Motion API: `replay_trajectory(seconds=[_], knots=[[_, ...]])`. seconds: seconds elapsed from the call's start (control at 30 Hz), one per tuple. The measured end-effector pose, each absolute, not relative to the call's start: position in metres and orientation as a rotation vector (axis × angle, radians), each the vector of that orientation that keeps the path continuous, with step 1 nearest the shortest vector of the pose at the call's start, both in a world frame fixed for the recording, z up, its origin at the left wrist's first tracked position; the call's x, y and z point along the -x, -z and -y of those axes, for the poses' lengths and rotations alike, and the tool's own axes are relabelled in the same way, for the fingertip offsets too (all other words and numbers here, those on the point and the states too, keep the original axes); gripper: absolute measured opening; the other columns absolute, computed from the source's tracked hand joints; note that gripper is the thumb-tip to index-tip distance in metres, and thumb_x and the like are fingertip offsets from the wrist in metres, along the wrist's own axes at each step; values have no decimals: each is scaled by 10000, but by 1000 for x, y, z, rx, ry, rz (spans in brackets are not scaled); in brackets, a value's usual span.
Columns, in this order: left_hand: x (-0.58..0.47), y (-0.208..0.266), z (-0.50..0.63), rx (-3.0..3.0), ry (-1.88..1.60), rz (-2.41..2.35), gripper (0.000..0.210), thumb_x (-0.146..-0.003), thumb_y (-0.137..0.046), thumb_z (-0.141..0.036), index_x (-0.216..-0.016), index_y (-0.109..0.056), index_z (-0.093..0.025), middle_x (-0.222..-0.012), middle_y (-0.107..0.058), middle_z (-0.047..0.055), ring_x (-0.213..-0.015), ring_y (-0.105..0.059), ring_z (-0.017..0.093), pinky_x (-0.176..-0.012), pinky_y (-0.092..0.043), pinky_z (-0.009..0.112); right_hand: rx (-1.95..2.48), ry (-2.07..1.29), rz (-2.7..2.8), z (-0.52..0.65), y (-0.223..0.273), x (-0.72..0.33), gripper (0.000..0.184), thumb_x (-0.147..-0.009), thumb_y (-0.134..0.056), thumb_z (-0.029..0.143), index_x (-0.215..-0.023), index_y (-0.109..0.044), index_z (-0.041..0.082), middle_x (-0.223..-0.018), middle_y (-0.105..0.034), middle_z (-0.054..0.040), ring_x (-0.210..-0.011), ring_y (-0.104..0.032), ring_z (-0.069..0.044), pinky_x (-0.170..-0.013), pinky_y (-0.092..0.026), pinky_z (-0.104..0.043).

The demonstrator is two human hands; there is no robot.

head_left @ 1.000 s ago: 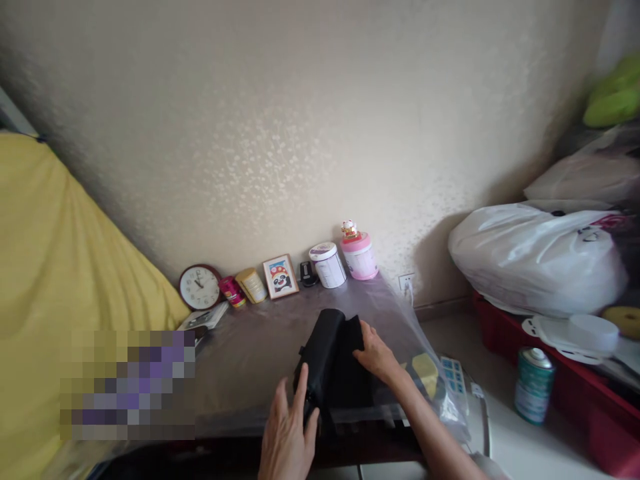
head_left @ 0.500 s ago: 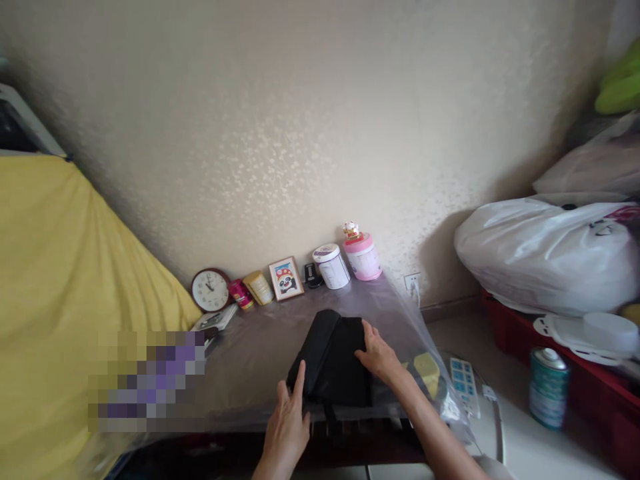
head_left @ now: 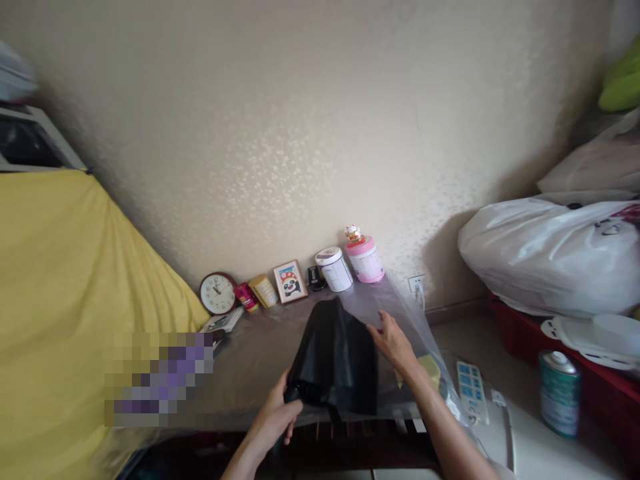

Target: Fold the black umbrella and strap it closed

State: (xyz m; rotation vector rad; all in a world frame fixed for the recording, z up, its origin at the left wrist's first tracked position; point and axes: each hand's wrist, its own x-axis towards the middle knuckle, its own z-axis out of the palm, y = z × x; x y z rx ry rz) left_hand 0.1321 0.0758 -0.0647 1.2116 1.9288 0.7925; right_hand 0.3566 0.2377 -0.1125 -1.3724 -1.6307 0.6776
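A black sheet-like thing (head_left: 340,367), folded and slightly shiny, lies on the plastic-covered table; its exact kind I cannot make out. One part of it stands raised in a ridge, and a dark strap hangs over the table's near edge. My left hand (head_left: 277,410) is closed around its lower left corner, thumb on top. At its upper right edge is my right hand (head_left: 394,341), fingers apart, with the thumb side touching or very near the black material. Under my right forearm, a yellow piece (head_left: 431,371) shows partly.
Along the wall stand a clock (head_left: 218,293), a pink can (head_left: 247,297), a picture frame (head_left: 291,281), a white tub (head_left: 334,269) and a pink-lidded tub (head_left: 367,260) with a figurine. On the floor right are a power strip (head_left: 472,392) and a green can (head_left: 559,393).
My left hand has shifted from lying along the black thing to gripping its corner. The black material has lifted and spread into a ridge. My right hand has moved slightly right.
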Motion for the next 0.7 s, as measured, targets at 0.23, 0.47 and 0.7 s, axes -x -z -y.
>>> replay_trajectory(seconds=[0.23,0.47,0.7], knots=[[-132,43,-68,-1207,-895,-1747,236,-681,-498,-398,-779,-505,-184,-398,-363,-112,-284,-282,49,-318,-282,180,1437,-706,1564,-244,111,-375,420,-849,-406,324,-1231,-427,151,-1197,-532,-135,-969,-585,-229,-846,-408,-328],[-144,39,-69,-1199,-1069,-1773,414,-651,-608,-301,-1027,-455,-219,-485,-486,-120,-308,-382,44,-358,-258,155,1433,-730,1487,-240,111,-380,405,-807,-414,223,-1202,-475,157,-1217,-530,-129,-1091,-521,-244,-922,-360,-342],[-150,19,-61,-1066,-983,-1447,273,-672,-572,-389,-576,-389,-211,-374,-355,-117,-278,-247,19,-306,-247,154,1139,-1143,1241,-237,100,-386,319,-770,-467,294,-1030,-585,152,-962,-655,-85,-921,-601,-226,-820,-442,-329]])
